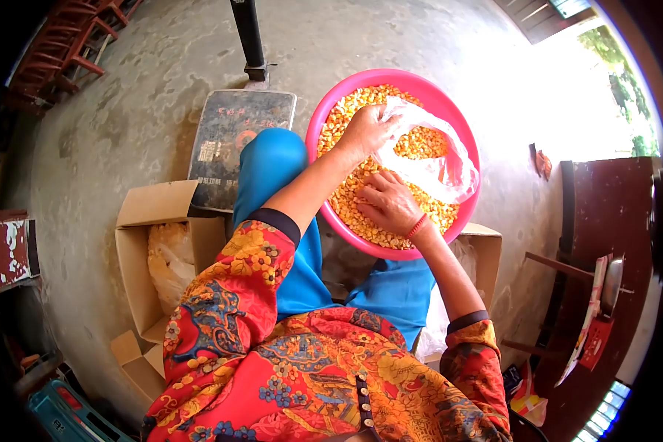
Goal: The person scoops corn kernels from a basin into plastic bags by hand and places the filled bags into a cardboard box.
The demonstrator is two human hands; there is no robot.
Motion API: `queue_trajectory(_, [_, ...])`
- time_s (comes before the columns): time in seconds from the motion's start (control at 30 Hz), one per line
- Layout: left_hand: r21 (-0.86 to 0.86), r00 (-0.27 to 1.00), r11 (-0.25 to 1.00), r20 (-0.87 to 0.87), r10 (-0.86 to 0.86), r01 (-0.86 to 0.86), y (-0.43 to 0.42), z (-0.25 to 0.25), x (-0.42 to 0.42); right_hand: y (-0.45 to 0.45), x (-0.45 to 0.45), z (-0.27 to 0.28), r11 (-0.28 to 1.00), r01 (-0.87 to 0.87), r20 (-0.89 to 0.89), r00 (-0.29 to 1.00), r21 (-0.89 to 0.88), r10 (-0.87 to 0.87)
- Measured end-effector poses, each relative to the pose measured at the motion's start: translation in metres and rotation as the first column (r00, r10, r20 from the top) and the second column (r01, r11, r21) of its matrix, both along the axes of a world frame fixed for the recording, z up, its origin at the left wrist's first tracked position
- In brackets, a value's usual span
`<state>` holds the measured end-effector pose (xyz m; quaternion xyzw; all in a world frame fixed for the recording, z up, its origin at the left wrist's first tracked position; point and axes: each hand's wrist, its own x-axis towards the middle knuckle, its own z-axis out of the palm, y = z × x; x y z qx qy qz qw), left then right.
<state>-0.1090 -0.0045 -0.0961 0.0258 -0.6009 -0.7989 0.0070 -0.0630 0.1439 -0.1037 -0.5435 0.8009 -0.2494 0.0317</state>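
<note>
A pink basin [468, 132] full of yellow corn kernels [353, 110] stands in front of my knees. My left hand [370, 132] is closed on the rim of a thin, clear plastic bag [460, 166], which lies open over the corn with kernels showing inside its mouth. Just below the bag, my right hand [392, 203] rests on the kernels with its fingers bent down into them. Whether kernels are gathered under those fingers is hidden. A red band circles the right wrist.
A platform scale [228, 110] with a dark post is left of the basin. Open cardboard boxes [129, 254] holding plastic bags flank my legs. Red chairs [70, 44] stand at the far left, and a dark red wooden table [615, 214] is at the right.
</note>
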Motion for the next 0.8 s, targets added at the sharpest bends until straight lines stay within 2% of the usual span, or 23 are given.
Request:
queue_trajectory(0.1, [0.000,1.000,1.000,0.004,-0.007,0.007,-0.002,0.001,0.001,0.011,-0.001,-0.003,0.995,0.065,0.062,0.996,0.081,-0.070])
queue_trajectory(0.17, [0.035,1.000,0.999,0.006,0.004,-0.005,0.000,0.002,0.002,0.011,-0.003,-0.001,0.996,0.086,0.061,0.994,0.034,-0.088])
queue_trajectory(0.27, [0.057,1.000,0.998,0.015,0.001,-0.002,-0.001,0.001,0.001,0.013,-0.006,-0.005,0.987,0.138,0.121,0.981,0.085,-0.148])
queue_trajectory(0.33, [0.047,1.000,0.999,0.024,-0.016,0.015,-0.002,0.000,0.000,0.013,-0.007,-0.007,0.979,0.203,0.258,0.946,0.004,-0.197])
queue_trajectory(0.37, [0.040,1.000,0.999,0.011,-0.019,0.019,-0.002,0.000,-0.001,0.013,-0.007,-0.006,0.979,0.202,0.258,0.946,0.005,-0.197])
queue_trajectory(0.43, [0.034,1.000,0.999,0.002,-0.023,0.023,-0.003,0.001,0.000,0.011,-0.004,-0.001,0.946,0.325,0.419,0.858,0.008,-0.298])
queue_trajectory(0.47, [-0.003,1.000,1.000,0.015,-0.014,0.014,-0.003,0.001,-0.001,0.012,-0.004,0.001,0.945,0.327,0.421,0.856,0.010,-0.301])
queue_trajectory(0.53, [-0.037,1.000,0.999,0.029,-0.005,0.006,-0.001,-0.001,-0.001,0.015,-0.006,0.004,0.920,0.392,0.714,0.645,-0.002,-0.273])
queue_trajectory(0.57, [-0.037,1.000,0.999,0.011,-0.004,0.005,0.000,-0.005,-0.002,0.018,-0.006,0.011,0.920,0.392,0.714,0.645,-0.002,-0.273])
queue_trajectory(0.63, [-0.038,1.000,0.999,-0.006,-0.001,0.001,-0.002,-0.006,-0.003,0.027,-0.008,0.027,0.877,0.466,0.959,0.179,0.116,-0.222])
queue_trajectory(0.7, [-0.072,1.000,0.997,-0.019,-0.020,0.018,-0.002,-0.003,-0.002,0.032,-0.011,0.041,0.871,0.489,0.981,0.186,-0.040,-0.059])
queue_trajectory(0.8, [-0.077,1.000,0.997,-0.021,-0.013,0.011,-0.002,-0.004,-0.002,0.037,-0.024,0.060,0.816,0.540,0.963,0.259,-0.206,0.073])
